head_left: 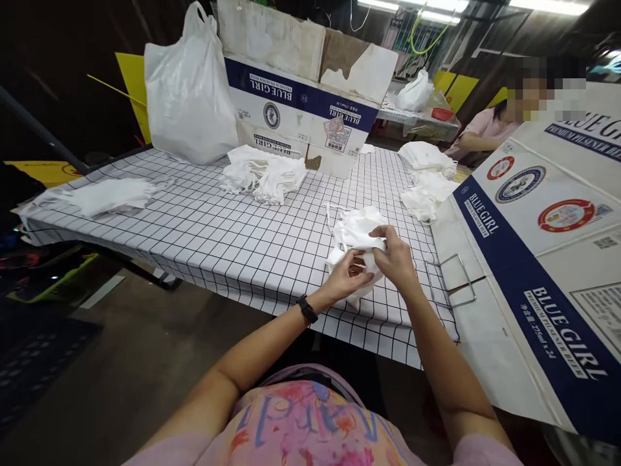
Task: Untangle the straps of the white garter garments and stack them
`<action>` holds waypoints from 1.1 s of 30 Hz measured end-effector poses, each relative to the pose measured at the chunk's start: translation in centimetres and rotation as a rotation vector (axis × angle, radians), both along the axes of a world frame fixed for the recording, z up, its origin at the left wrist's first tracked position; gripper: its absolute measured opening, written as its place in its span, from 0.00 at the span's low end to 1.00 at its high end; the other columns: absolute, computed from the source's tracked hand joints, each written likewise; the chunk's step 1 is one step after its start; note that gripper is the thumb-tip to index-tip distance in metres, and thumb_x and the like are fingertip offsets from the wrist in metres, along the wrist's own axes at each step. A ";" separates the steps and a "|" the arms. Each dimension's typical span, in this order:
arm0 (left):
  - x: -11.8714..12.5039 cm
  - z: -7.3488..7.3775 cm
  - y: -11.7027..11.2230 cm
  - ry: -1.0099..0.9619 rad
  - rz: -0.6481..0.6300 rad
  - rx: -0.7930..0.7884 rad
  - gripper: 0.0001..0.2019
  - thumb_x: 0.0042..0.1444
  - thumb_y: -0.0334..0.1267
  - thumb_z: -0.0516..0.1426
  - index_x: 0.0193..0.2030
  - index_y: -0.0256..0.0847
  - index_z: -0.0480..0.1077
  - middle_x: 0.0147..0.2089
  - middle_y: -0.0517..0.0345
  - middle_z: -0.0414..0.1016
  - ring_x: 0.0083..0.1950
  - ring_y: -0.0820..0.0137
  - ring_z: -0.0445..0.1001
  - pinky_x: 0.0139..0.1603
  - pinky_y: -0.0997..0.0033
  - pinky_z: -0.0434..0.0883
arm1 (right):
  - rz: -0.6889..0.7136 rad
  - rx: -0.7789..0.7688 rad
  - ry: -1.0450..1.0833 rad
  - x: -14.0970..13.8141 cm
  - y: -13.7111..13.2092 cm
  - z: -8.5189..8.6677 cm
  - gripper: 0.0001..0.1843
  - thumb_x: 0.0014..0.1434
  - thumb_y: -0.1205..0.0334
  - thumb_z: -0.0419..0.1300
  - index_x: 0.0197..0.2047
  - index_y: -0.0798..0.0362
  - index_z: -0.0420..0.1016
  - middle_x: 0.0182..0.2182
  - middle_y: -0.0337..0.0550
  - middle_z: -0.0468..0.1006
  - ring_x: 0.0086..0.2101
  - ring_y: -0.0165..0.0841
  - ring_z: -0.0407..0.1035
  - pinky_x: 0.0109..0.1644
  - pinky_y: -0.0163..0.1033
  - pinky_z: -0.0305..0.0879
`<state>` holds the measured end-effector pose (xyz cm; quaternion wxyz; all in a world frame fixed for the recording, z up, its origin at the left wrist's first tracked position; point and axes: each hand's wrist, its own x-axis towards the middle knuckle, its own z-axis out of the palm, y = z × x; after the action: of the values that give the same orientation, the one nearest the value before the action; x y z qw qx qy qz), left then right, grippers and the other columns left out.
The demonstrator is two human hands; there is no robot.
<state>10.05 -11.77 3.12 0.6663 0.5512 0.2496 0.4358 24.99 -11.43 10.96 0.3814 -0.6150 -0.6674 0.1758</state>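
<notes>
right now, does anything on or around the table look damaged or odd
Yes, the upright cardboard at the back of the table, beside the plastic bag, looks damaged: its upper part has a ragged brown patch where the surface seems torn away. Its printed lettering also appears upside down.

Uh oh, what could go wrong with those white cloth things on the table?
The white cloth by the left hand and right hand is near the front edge of the table, so it might slip off. The leftmost pile lies near another edge and might get knocked down.
</notes>
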 end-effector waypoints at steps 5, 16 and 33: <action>-1.1 -0.2 0.4 -0.202 -0.146 -0.058 0.41 0.51 0.41 0.72 0.71 0.52 0.62 0.75 0.44 0.60 0.73 0.49 0.66 0.67 0.47 0.71 | 0.284 0.049 0.037 -1.5 -3.9 -0.6 0.30 0.60 0.60 0.68 0.64 0.38 0.71 0.67 0.44 0.70 0.62 0.48 0.68 0.65 0.54 0.66; -5.0 4.1 1.7 -0.529 -0.288 -0.355 0.35 0.62 0.47 0.63 0.74 0.48 0.60 0.74 0.45 0.65 0.75 0.48 0.65 0.72 0.47 0.65 | 0.065 0.014 0.405 -1.3 -5.1 -7.3 0.26 0.67 0.48 0.64 0.64 0.44 0.70 0.59 0.50 0.77 0.51 0.42 0.76 0.57 0.53 0.74; -4.8 3.8 3.1 -0.040 -0.211 -0.346 0.21 0.55 0.49 0.71 0.49 0.36 0.81 0.46 0.48 0.82 0.45 0.68 0.80 0.45 0.70 0.75 | 0.017 0.069 0.545 -2.1 -1.1 -2.8 0.13 0.63 0.49 0.67 0.36 0.51 0.83 0.29 0.39 0.79 0.31 0.32 0.70 0.36 0.38 0.67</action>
<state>5.21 -8.68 6.91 0.7979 0.4426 0.2484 0.3252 22.94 -12.53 8.13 0.5662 -0.5258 -0.5511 0.3150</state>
